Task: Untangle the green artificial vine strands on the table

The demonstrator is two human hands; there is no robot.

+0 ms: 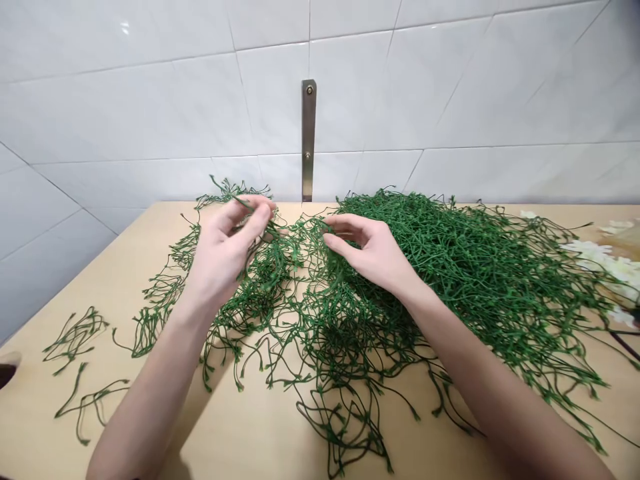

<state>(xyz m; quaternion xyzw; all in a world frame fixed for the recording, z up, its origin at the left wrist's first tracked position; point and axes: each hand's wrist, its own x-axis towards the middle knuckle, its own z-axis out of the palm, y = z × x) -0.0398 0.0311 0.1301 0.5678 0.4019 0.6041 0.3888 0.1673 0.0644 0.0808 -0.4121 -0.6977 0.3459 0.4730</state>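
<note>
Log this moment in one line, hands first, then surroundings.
Left hand: holding green stem | Right hand: fingers apart, at left edge of large green pile | Table: smaller green clusters | Far right: white flowers

A small flower-craft workspace is showing here; whether it is belonging to a home or a workshop, the view is not telling. Marbled wall tiles are rising behind the far edge of a pale wood-look worktop, and a bolted metal strip is standing at that edge. Green artificial stems are heaping across the worktop, while white artificial blossoms are lying near its right edge.
</note>
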